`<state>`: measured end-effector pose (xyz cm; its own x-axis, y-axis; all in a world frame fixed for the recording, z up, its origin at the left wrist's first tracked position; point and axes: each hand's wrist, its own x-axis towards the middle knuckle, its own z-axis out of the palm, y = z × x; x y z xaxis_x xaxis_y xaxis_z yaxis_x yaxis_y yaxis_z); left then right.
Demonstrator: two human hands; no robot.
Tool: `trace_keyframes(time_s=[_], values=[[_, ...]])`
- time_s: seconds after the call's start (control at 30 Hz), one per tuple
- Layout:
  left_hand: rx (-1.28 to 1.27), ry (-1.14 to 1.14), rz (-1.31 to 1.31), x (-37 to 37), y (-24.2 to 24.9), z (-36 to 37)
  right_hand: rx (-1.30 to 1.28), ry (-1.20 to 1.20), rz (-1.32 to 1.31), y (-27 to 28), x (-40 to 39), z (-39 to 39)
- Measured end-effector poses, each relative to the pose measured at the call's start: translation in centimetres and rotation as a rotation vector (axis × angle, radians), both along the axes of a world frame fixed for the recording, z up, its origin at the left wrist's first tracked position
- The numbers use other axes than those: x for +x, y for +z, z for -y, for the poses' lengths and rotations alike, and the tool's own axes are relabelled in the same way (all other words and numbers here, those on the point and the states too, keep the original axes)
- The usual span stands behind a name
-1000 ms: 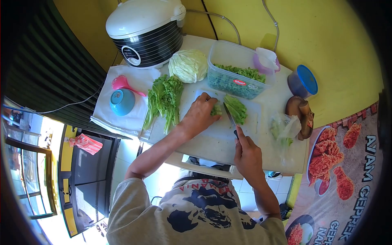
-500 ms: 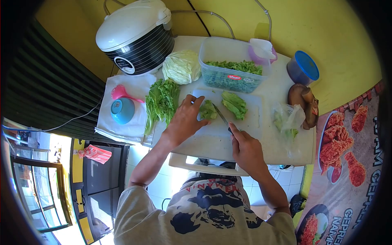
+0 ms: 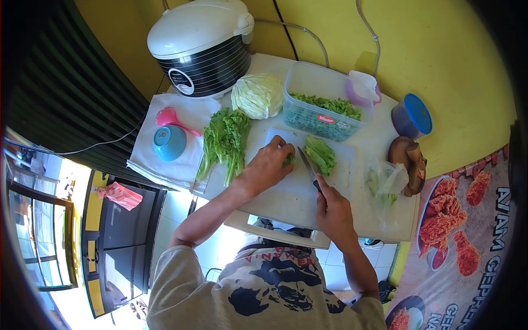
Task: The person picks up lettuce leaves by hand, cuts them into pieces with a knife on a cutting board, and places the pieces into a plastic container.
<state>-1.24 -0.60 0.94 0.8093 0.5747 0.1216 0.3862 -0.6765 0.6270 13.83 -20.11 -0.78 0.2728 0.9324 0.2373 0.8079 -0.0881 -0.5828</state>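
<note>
My right hand (image 3: 334, 212) is wrapped round the handle of a knife (image 3: 308, 165), its blade pointing up and left over the white cutting board (image 3: 342, 184). Close to the blade's left side, my left hand (image 3: 269, 166) has its fingers closed on cut lettuce (image 3: 290, 160), mostly hidden under them. A larger lettuce piece (image 3: 320, 155) lies on the board just right of the blade. Behind the board stands a clear plastic container (image 3: 308, 122) with chopped lettuce (image 3: 330, 104) inside. A bunch of whole lettuce leaves (image 3: 226, 137) lies left of my left hand.
A cabbage (image 3: 257, 96) and a rice cooker (image 3: 206, 63) stand at the back left. On white cloth (image 3: 144, 129) are a blue bowl (image 3: 169, 143) and a pink ladle (image 3: 168, 117). At the right are a plastic bag (image 3: 388, 184), a brown mortar (image 3: 400, 151) and a blue-lidded tub (image 3: 412, 116).
My left hand has gone from spread fingers beside the cut lettuce to fingers closed over it. The knife stays in my right hand, near the lettuce. The whole view has shifted slightly.
</note>
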Motion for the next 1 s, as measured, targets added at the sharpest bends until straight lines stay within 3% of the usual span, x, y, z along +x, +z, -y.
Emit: trace_keyframes(time_s=[0.33, 0.43, 0.53, 0.63, 0.83, 0.93, 1.0], values=[[0.056, -0.153, 0.051, 0.5, 0.3, -2.6, 0.021, -0.024, 0.036, -0.4, -0.2, 0.1], [0.022, -0.104, 0.183, 1.3, 3.5, -3.1, -0.033, -0.053, -0.021, 0.2, -0.5, 0.2], [0.179, -0.036, 0.423, 2.6, 7.0, -3.7, 0.019, -0.039, 0.073, -0.6, -0.4, 0.2], [0.243, -0.004, 0.464, 4.3, 9.0, -4.8, 0.052, -0.034, 0.087, -0.9, -0.3, 0.3], [0.452, -0.001, 0.347, 7.4, 7.7, -7.9, 0.064, -0.052, -0.036, -0.4, -0.6, 0.8], [0.750, 0.089, 0.516, 7.4, 7.4, -6.5, 0.070, -0.085, -0.103, -0.4, -0.2, 2.0], [0.572, -0.014, 0.550, 6.4, 6.5, -4.6, 0.118, -0.126, -0.117, -0.3, 0.3, 2.8]])
